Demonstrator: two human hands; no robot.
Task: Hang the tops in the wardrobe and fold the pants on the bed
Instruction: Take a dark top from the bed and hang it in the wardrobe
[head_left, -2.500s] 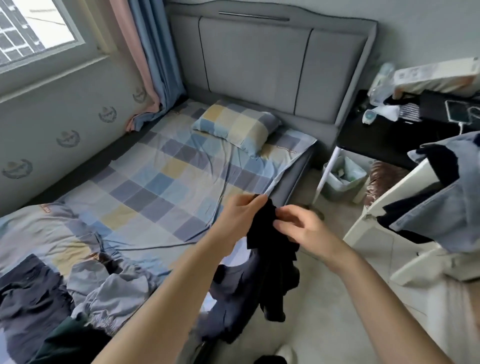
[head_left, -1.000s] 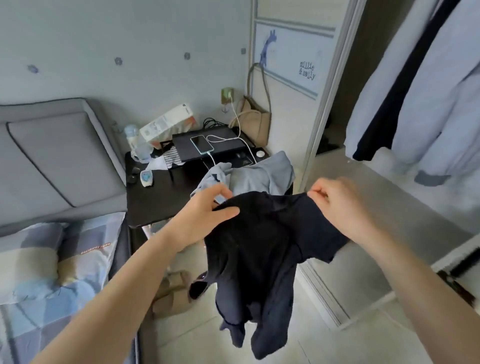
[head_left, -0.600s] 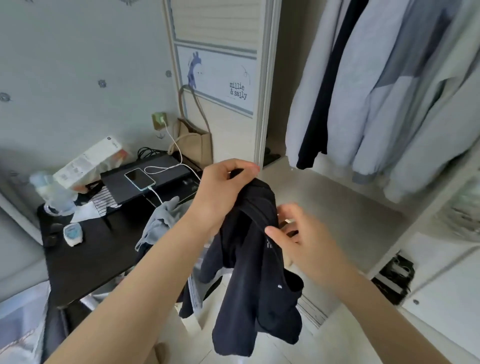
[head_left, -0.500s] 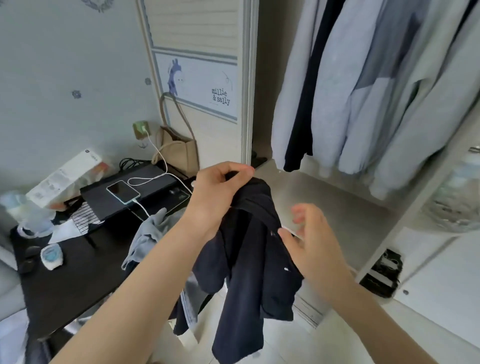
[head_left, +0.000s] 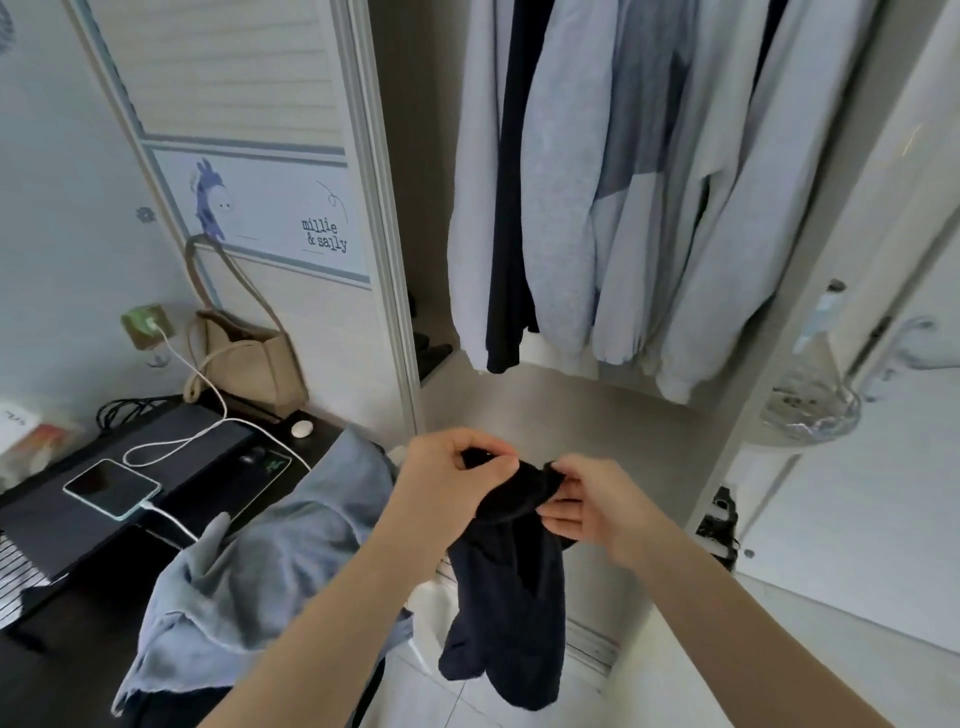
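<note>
A dark navy top (head_left: 509, 587) hangs bunched in front of me, in front of the open wardrobe (head_left: 571, 415). My left hand (head_left: 447, 478) grips its upper edge with curled fingers. My right hand (head_left: 587, 499) pinches the fabric right beside it, thumb on top. Several grey tops and one dark top (head_left: 597, 182) hang inside the wardrobe above my hands. No hanger is visible in my hands.
A grey-blue garment (head_left: 270, 561) lies draped over a chair back at lower left. A black desk (head_left: 78, 613) behind it holds a charging phone (head_left: 111, 488), a laptop and a beige bag (head_left: 249, 364). The wardrobe's sliding door (head_left: 260, 208) stands at left, white shelves at right.
I turned from the bed to the wardrobe carrying the dark top. My right hand, free half a second ago, now pinches the fabric next to my left hand.
</note>
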